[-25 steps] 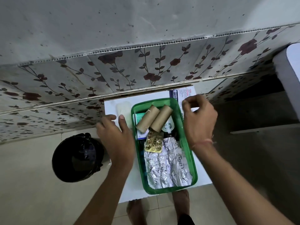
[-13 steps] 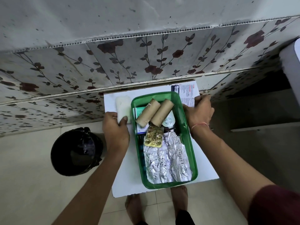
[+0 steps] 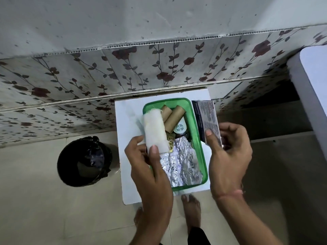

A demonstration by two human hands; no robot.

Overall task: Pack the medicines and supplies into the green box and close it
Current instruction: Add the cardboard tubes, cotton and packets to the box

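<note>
An open green box (image 3: 199, 138) stands on a small white table (image 3: 129, 121). Inside lie two brown bandage rolls (image 3: 174, 116), a white-capped bottle (image 3: 180, 127), a gold blister strip and silver foil strips (image 3: 182, 165). My left hand (image 3: 148, 167) holds a white gauze pad (image 3: 154, 131) above the box's left side. My right hand (image 3: 228, 156) holds a dark printed medicine carton (image 3: 206, 118) tilted over the box's right rim. No lid shows.
A black lined bin (image 3: 85, 161) stands on the floor left of the table. A floral tiled wall (image 3: 159, 68) rises behind. A white appliance edge (image 3: 309, 89) is at the right. Bare feet (image 3: 191, 209) show below the table.
Both hands lifted items off the table: the left took the gauze pad from the box's left, the right took the carton from its far right. Both now hover over the box.
</note>
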